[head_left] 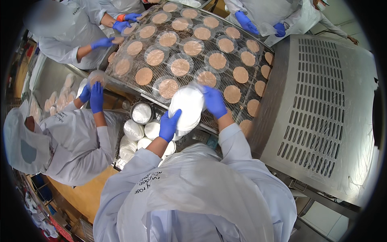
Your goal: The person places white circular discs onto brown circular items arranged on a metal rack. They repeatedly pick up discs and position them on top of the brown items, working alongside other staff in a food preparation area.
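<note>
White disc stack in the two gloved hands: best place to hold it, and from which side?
Probably by its rim, from two opposite sides. The white disc stack is round, thick and tilted over the wire mesh belt, so the left hand cupping the lower edge and the right hand on the upper edge suit it.

Bright, even overhead light, soft shadows, glare on plastic film, fisheye bending, dark vignetted corners.

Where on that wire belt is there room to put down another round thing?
The metal mesh conveyor belt is crowded with round tan patties. Small bare mesh shows at the near edge between the person's blue-gloved right hand and the grey perforated machine cover.
</note>
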The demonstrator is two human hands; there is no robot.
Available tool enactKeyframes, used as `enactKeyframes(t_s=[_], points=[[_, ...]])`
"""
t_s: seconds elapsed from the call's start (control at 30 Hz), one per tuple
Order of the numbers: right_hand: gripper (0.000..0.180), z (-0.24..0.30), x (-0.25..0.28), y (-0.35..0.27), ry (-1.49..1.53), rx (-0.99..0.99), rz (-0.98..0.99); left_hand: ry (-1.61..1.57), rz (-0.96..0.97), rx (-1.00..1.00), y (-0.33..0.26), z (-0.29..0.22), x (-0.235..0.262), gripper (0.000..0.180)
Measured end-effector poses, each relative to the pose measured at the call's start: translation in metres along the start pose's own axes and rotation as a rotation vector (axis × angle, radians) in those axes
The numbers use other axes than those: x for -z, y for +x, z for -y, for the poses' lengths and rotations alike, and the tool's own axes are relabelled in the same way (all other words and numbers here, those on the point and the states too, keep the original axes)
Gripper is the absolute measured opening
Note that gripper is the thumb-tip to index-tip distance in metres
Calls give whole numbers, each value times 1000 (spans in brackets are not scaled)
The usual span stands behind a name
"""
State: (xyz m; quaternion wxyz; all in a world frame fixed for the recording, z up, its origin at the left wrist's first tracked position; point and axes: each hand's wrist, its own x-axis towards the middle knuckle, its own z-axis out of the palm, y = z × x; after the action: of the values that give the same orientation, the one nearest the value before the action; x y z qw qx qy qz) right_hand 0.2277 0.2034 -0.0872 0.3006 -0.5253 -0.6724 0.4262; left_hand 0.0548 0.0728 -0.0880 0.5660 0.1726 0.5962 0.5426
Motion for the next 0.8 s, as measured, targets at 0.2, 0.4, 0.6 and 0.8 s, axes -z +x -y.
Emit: enactKeyframes(t_s=[0.2, 0.4, 0.6, 0.8], points=[[23, -22, 132, 85, -478, -72, -332, -7, -8, 16, -10, 11, -6, 37], [32, -54, 95, 72, -527, -166, -33, -30, -19, 58, -17, 13, -10, 36], [31, -52, 47, -11, -283, 29, -113, -31, -21, 47, -11, 7, -6, 37], [35, -114, 124, 81, -928, -286, -286, 32, 63, 65, -9, -12, 1, 43]])
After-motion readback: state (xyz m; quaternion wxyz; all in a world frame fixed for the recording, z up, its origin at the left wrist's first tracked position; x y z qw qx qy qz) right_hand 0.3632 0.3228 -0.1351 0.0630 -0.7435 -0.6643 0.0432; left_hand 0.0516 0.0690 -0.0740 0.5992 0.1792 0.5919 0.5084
